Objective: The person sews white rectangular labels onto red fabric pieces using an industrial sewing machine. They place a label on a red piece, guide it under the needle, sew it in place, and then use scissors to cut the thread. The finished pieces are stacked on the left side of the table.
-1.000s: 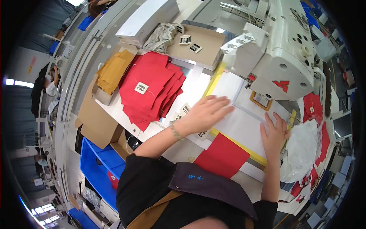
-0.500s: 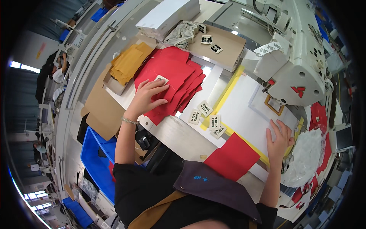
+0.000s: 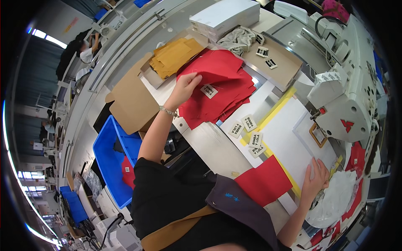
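My left hand (image 3: 186, 85) pinches the lifted corner of the top red fabric piece (image 3: 217, 100) on a stack; a white label lies on the stack. My right hand (image 3: 315, 175) rests with fingers apart on a white sheet (image 3: 276, 134) bordered by yellow tape (image 3: 274, 112). Above it are a small tan frame (image 3: 313, 140) and a white sewing machine head (image 3: 339, 117). Loose white labels (image 3: 250, 124) lie left of the sheet. A separate red square (image 3: 264, 180) lies nearer my body.
Yellow pieces (image 3: 171, 56) in a box, a white carton (image 3: 224, 20), a cardboard tray (image 3: 286, 62), an open brown box (image 3: 132, 96), a blue bin (image 3: 109, 167) and a white bag (image 3: 333, 201) surround the work. A co-worker (image 3: 86, 53) is at far left.
My left hand has moved left and up from the white sheet to the red stack and now lifts a corner. My right hand stays at the sheet. The view has shifted.
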Motion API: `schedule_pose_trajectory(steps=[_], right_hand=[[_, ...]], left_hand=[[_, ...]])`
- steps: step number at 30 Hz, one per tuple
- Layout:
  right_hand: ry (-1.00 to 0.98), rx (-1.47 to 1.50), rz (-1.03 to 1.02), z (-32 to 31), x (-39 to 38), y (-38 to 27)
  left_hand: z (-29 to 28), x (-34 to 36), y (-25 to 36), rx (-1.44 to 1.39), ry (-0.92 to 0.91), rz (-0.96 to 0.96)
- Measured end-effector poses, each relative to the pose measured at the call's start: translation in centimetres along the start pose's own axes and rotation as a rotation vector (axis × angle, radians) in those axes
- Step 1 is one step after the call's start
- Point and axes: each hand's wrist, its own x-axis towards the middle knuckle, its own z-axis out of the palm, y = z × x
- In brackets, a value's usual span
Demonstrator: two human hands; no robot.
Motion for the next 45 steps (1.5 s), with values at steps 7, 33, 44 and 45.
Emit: schedule_pose_trajectory(steps=[7, 33, 44, 45], right_hand=[[-0.001, 0.008, 0.011, -0.1, -0.3, 0.2], [-0.005, 0.113, 0.000, -0.6, -2.5, -2.1], [-0.213, 0.241, 0.034, -3.1, -5.5, -2.6], [-0.214, 0.260, 0.039, -3.0, -5.7, -2.5]], left_hand=[[-2.7, 3.4, -2.8, -0.995, 0.182, -0.084], [9.6, -4.8, 11.7, 0.016, -0.790, 0.575], [22.9, -7.7, 15.4, 0.229, -0.759, 0.797], [23.0, -7.8, 15.3, 0.217, -0.755, 0.807]])
